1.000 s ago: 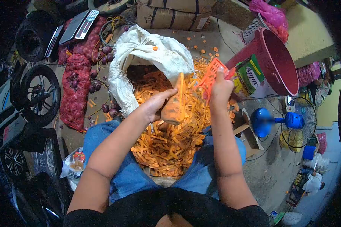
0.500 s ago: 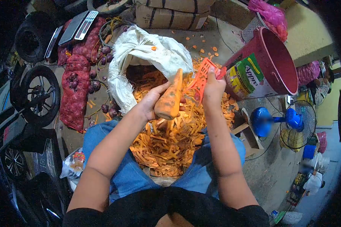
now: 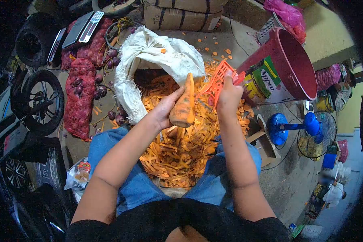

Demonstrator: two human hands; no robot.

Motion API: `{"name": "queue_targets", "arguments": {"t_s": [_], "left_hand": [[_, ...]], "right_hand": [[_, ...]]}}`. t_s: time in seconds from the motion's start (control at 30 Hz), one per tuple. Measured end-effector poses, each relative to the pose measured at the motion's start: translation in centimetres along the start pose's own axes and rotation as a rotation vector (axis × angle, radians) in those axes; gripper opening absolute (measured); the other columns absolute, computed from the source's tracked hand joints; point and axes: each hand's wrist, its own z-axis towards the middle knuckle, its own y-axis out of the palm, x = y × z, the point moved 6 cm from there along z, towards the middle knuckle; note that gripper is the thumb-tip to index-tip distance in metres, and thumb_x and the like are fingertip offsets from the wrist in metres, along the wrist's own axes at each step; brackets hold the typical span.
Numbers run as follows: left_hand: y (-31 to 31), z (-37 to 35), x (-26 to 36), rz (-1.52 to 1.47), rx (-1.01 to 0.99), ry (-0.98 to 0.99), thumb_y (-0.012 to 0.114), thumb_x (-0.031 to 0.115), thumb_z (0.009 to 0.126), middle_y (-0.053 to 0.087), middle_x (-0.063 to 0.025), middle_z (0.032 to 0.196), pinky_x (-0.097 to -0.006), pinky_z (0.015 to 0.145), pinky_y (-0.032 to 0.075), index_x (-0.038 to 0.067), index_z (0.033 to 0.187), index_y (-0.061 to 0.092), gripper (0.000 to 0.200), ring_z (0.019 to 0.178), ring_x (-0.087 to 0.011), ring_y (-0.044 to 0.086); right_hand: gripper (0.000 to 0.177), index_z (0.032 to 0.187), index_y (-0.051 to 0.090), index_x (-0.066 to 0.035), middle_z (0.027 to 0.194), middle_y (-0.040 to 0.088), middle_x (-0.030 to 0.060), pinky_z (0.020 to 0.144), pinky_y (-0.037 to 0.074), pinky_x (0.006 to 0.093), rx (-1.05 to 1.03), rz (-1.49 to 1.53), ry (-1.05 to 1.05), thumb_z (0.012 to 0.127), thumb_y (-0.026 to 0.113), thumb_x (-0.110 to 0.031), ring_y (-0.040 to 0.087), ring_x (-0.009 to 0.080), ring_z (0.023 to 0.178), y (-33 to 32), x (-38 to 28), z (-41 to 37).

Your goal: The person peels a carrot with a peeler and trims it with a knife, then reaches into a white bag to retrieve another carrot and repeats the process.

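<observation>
My left hand (image 3: 165,109) is wrapped round a large carrot (image 3: 184,105), its thick end toward me and its tip pointing away. Bright orange strips show on it beside darker, dirty skin. In my right hand (image 3: 230,97) is an orange-red plastic vegetable peeler (image 3: 220,76) with a slotted body, just right of the carrot. The peeler's blade is hard to make out. Below both hands, between my knees, lies a big heap of carrot peelings (image 3: 177,155). Beyond the carrot stands an open white woven sack (image 3: 129,76), its inside dark.
A tilted red bucket (image 3: 254,60) with a label stands at the right, near a blue fan (image 3: 312,125). To the left are net bags of red onions (image 3: 78,101), a scale (image 3: 82,30) and a motorcycle wheel (image 3: 42,103). Cartons (image 3: 181,18) sit at the back.
The carrot has turned slightly more upright and shifted a little right. My right hand with the peeler has moved slightly right, away from the carrot's tip.
</observation>
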Motion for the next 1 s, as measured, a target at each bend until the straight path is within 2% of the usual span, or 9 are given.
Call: {"name": "queue_targets", "arguments": {"t_s": [0.17, 0.27, 0.4, 0.47, 0.7, 0.83, 0.9, 0.97, 1.0], "left_hand": [[0.5, -0.6, 0.1, 0.050, -0.014, -0.022, 0.040, 0.035, 0.081, 0.053, -0.0094, 0.098, -0.0320, 0.073, 0.045, 0.004, 0.104, 0.045, 0.038, 0.081, -0.0174, 0.055], [0.1, -0.3, -0.3, 0.033, 0.008, -0.043, 0.038, 0.032, 0.082, 0.053, -0.0095, 0.096, -0.0308, 0.072, 0.045, 0.004, 0.103, 0.045, 0.036, 0.080, -0.0170, 0.055], [0.2, -0.4, -0.3, 0.108, 0.055, 0.011, 0.034, 0.030, 0.084, 0.054, -0.0080, 0.093, -0.0292, 0.069, 0.047, 0.004, 0.103, 0.045, 0.034, 0.077, -0.0155, 0.055], [0.6, -0.8, 0.0, 0.169, 0.060, 0.013, 0.033, 0.029, 0.085, 0.055, -0.0074, 0.091, -0.0287, 0.068, 0.047, 0.004, 0.103, 0.045, 0.034, 0.077, -0.0150, 0.056], [0.4, -0.5, 0.0, 0.322, 0.037, -0.043, 0.034, 0.030, 0.084, 0.056, -0.0077, 0.083, -0.0260, 0.060, 0.048, 0.002, 0.098, 0.047, 0.033, 0.067, -0.0141, 0.057], [1.6, -2.5, -1.9, 0.415, 0.011, -0.168, 0.038, 0.028, 0.083, 0.057, -0.0077, 0.081, -0.0248, 0.058, 0.048, 0.001, 0.097, 0.048, 0.033, 0.066, -0.0139, 0.057], [2.2, -3.4, -2.1, 0.462, 0.007, -0.217, 0.039, 0.027, 0.083, 0.057, -0.0075, 0.080, -0.0247, 0.056, 0.048, 0.001, 0.097, 0.048, 0.032, 0.063, -0.0141, 0.057], [3.3, -4.0, -2.1, 0.273, -0.135, -0.242, 0.038, 0.026, 0.083, 0.057, -0.0078, 0.081, -0.0248, 0.057, 0.048, 0.001, 0.097, 0.048, 0.031, 0.064, -0.0143, 0.057], [2.8, -3.7, -1.7, 0.248, -0.092, -0.176, 0.039, 0.027, 0.083, 0.057, -0.0084, 0.082, -0.0259, 0.058, 0.048, 0.002, 0.097, 0.049, 0.031, 0.066, -0.0146, 0.057]], "right_hand": [[0.020, 0.071, 0.048, -0.002, 0.059, 0.048, 0.0002, 0.047, 0.034, 0.0217, -0.129, 0.030, 0.097, 0.079, 0.047, -0.020, 0.041, 0.0054, 0.051, 1.9, -0.3, -2.8], [0.020, 0.075, 0.049, 0.000, 0.065, 0.052, 0.0036, 0.054, 0.038, 0.0257, -0.275, -0.188, -0.049, 0.080, 0.047, -0.019, 0.045, 0.0094, 0.058, 2.8, -0.5, -3.8], [0.018, 0.076, 0.048, 0.000, 0.063, 0.051, 0.0055, 0.053, 0.037, 0.0278, -0.281, -0.043, -0.074, 0.080, 0.046, -0.017, 0.044, 0.0121, 0.056, 3.1, -0.2, -4.3], [0.018, 0.073, 0.048, 0.000, 0.061, 0.049, 0.0070, 0.051, 0.035, 0.0280, -0.238, -0.230, -0.195, 0.080, 0.046, -0.016, 0.043, 0.0132, 0.054, 2.8, -0.7, -4.2], [0.019, 0.070, 0.047, 0.001, 0.058, 0.048, 0.0093, 0.050, 0.034, 0.0301, -0.184, -0.389, -0.264, 0.080, 0.044, -0.015, 0.041, 0.0161, 0.052, 2.5, -0.5, -3.1], [0.023, 0.072, 0.050, 0.003, 0.064, 0.053, 0.0130, 0.054, 0.037, 0.0322, 0.153, -0.519, -0.317, 0.079, 0.045, -0.018, 0.050, 0.0209, 0.056, -2.0, -0.7, 2.7], [0.023, 0.072, 0.050, 0.004, 0.065, 0.054, 0.0133, 0.056, 0.039, 0.0320, 0.332, -0.741, -0.293, 0.078, 0.046, -0.018, 0.053, 0.0221, 0.059, -5.4, 1.0, 5.5], [0.023, 0.071, 0.049, 0.004, 0.062, 0.053, 0.0119, 0.055, 0.038, 0.0317, 0.346, -0.616, -0.208, 0.078, 0.047, -0.018, 0.052, 0.0202, 0.057, -6.7, 1.4, 6.1], [0.023, 0.071, 0.048, 0.004, 0.060, 0.052, 0.0104, 0.053, 0.038, 0.0314, 0.350, -0.493, -0.129, 0.078, 0.047, -0.017, 0.051, 0.0183, 0.055, -7.0, 1.9, 6.4]]}}
